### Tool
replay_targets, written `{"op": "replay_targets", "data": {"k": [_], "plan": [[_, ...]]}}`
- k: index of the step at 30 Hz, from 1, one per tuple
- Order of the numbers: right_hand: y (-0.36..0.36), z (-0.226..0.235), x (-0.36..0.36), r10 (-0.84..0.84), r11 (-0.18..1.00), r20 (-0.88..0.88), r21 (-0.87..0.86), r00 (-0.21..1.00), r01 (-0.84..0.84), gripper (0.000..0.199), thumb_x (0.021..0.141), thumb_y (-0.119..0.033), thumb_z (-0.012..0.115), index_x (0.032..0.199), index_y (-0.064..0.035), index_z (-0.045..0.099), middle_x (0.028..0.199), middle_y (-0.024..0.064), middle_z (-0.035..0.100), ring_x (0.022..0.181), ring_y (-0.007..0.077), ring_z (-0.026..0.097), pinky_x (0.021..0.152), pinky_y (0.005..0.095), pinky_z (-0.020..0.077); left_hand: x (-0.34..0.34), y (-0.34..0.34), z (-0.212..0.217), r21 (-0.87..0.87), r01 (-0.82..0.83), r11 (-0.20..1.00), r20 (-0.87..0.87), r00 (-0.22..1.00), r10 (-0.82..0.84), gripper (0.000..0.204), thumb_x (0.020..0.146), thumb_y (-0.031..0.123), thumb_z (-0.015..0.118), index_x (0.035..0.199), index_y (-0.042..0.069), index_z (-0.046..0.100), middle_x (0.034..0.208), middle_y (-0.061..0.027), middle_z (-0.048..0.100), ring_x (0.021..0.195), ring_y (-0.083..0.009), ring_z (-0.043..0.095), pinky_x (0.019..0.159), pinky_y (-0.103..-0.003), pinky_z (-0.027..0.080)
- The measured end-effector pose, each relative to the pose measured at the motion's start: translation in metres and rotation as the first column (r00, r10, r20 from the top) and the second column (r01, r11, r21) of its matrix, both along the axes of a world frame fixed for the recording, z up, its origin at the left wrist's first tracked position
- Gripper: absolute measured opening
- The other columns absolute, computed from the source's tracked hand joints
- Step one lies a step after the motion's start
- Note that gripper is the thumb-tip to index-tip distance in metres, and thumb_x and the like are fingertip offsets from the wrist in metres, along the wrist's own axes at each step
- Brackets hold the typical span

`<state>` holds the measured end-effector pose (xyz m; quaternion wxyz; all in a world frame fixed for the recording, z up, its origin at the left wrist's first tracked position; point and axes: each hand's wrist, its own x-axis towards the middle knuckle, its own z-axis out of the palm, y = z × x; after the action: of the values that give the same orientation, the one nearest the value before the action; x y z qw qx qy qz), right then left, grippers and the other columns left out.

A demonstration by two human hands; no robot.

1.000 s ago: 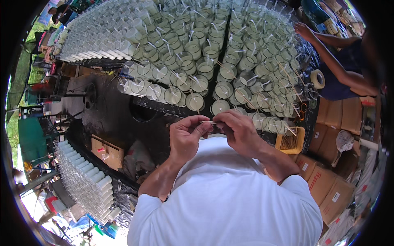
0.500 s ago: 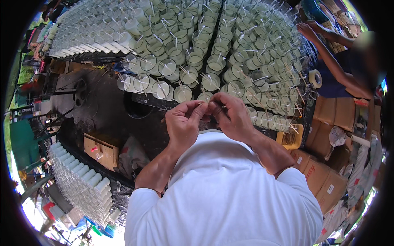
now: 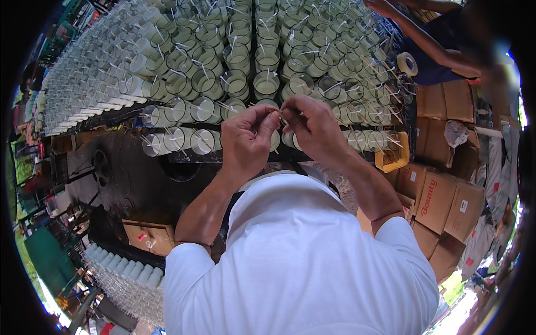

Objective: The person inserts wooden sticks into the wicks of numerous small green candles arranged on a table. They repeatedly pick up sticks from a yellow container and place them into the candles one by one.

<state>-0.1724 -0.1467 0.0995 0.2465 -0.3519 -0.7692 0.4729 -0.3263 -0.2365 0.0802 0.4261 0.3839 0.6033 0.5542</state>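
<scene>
I pinch a thin wick stick [image 3: 281, 118] between left hand [image 3: 248, 139] and right hand [image 3: 315, 129], both closed narrow, judging it needs centring over the glass jar [image 3: 267, 85] at 12 o'clock

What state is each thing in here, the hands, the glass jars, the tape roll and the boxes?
Left hand: fingertips pinched on a thin stick above the jars.
Right hand: pinched on the same stick, meeting the left.
Stick: held between both hands.
Jars: upright in rows, filled with pale wax, sticks across the rims.
Tape roll: lying at the table's edge.
Boxes: closed, stacked.
</scene>
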Motion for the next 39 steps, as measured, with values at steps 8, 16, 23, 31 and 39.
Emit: {"op": "replay_targets", "data": {"k": [8, 16, 23, 31, 39], "plan": [[0.021, -0.004, -0.005, -0.095, 0.881, 0.0, -0.466, 0.995, 0.084, 0.017, 0.104, -0.011, 0.058, 0.104, 0.0052, 0.064, 0.084, 0.0138, 0.066, 0.075, 0.0232, 0.072, 0.059, 0.0349, 0.0553, -0.017, 0.035, -0.009, -0.024, 0.131, 0.991, -0.18, 0.975, -0.133, 0.021, 0.1, 0.013, 0.071, 0.11, -0.005, 0.074, 0.087, -0.0048, 0.074, 0.078, -0.0087, 0.067, 0.069, -0.024, 0.053], [0.046, -0.026, 0.008, -0.266, 0.956, 0.171, 0.177, 0.949, 0.236, 0.016, 0.102, -0.014, 0.055, 0.104, 0.0005, 0.062, 0.1, 0.0224, 0.066, 0.097, 0.0456, 0.062, 0.086, 0.0528, 0.0472, -0.079, 0.116, -0.042, -0.082, 0.27, 0.959, -0.905, 0.384, -0.185, 0.028, 0.09, 0.018, 0.078, 0.112, 0.0, 0.074, 0.105, -0.0119, 0.074, 0.103, -0.0316, 0.07, 0.09, -0.039, 0.056], [0.048, -0.024, 0.019, -0.272, 0.958, 0.314, 0.174, 0.91, 0.226, 0.02, 0.103, -0.017, 0.053, 0.106, 0.0007, 0.062, 0.104, 0.0226, 0.067, 0.103, 0.0444, 0.062, 0.09, 0.0532, 0.0461, -0.083, 0.165, -0.08, -0.172, 0.593, 0.786, -0.95, 0.111, -0.291, 0.01, 0.087, 0.009, 0.072, 0.094, 0.002, 0.075, 0.097, -0.0123, 0.069, 0.105, -0.03, 0.064, 0.09, -0.042, 0.055], [0.055, -0.044, 0.002, -0.206, 0.977, 0.408, 0.14, 0.89, 0.162, 0.021, 0.104, -0.018, 0.052, 0.106, 0.0007, 0.06, 0.106, 0.0219, 0.065, 0.106, 0.0422, 0.062, 0.091, 0.0512, 0.0468, -0.088, 0.133, -0.072, -0.306, 0.643, 0.701, -0.887, 0.073, -0.455, 0.008, 0.083, 0.001, 0.064, 0.082, 0.002, 0.072, 0.09, -0.0093, 0.069, 0.097, -0.0286, 0.063, 0.086, -0.041, 0.053], [0.069, -0.081, -0.031, -0.155, 0.916, 0.535, 0.393, 0.831, -0.082, 0.029, 0.084, -0.011, 0.06, 0.109, 0.0028, 0.066, 0.112, 0.0233, 0.062, 0.111, 0.0404, 0.06, 0.091, 0.0506, 0.0467, -0.097, 0.117, -0.079, -0.212, 0.607, 0.766, -0.904, 0.176, -0.389, 0.004, 0.083, 0.003, 0.067, 0.08, 0.001, 0.069, 0.086, -0.0097, 0.066, 0.095, -0.0291, 0.061, 0.086, -0.041, 0.051]]}}
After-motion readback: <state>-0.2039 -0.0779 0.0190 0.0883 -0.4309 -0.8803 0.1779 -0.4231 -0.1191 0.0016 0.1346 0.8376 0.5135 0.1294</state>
